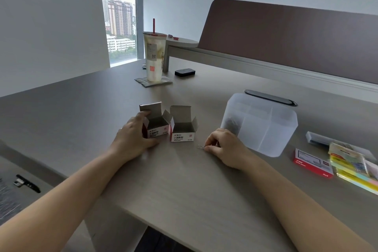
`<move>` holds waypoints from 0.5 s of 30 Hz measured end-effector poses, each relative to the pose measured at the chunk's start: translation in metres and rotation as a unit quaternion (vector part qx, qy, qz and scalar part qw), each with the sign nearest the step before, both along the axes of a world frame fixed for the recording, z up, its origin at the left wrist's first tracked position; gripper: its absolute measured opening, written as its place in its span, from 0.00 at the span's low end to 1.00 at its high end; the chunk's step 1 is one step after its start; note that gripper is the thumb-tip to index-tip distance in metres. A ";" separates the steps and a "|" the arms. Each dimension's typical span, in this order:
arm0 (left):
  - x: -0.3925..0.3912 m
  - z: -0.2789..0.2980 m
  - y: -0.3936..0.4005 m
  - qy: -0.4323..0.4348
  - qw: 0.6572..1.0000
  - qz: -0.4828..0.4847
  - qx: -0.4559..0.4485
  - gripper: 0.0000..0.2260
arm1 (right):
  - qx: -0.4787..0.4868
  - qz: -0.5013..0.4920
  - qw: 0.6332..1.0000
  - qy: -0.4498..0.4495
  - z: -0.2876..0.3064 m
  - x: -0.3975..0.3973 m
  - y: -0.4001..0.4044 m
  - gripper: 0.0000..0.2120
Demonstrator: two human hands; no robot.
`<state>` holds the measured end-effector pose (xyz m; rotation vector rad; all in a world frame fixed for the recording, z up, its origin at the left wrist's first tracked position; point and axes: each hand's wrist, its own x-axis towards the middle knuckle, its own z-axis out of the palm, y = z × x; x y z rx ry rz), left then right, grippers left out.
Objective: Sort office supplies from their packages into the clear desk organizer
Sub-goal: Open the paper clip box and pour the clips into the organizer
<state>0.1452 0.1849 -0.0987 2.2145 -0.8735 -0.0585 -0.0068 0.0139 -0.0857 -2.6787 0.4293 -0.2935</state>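
leftmost, the left hand wraps an open paper clip box; a second open box stands beside it. then the right hand pinches a paper clip on the desk, near the clear organizer.

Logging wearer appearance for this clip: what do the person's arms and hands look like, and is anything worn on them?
Both forearms are bare as far as the frame shows: no sleeves, gloves, watch or bracelet. The left hand and right hand show no clear rings, though a faint pale glint at the left hand's edge is too small to identify.
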 end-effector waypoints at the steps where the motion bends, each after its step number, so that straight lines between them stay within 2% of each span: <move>1: 0.000 0.000 0.000 -0.002 1.000 0.000 0.000 0.34 | 0.000 0.000 1.000 0.017 0.002 0.001 0.001 0.06; 6: -0.002 0.001 0.001 -0.009 1.000 -0.007 0.002 0.34 | 0.016 -0.005 0.999 0.037 0.001 -0.002 0.003 0.03; 10: -0.002 0.001 0.001 -0.016 1.000 -0.010 0.005 0.33 | 0.094 -0.040 0.994 -0.025 0.001 -0.010 0.001 0.02; 15: -0.001 -0.001 -0.003 -0.013 1.000 -0.019 0.015 0.33 | 0.112 -0.063 0.983 -0.129 0.014 -0.012 0.001 0.04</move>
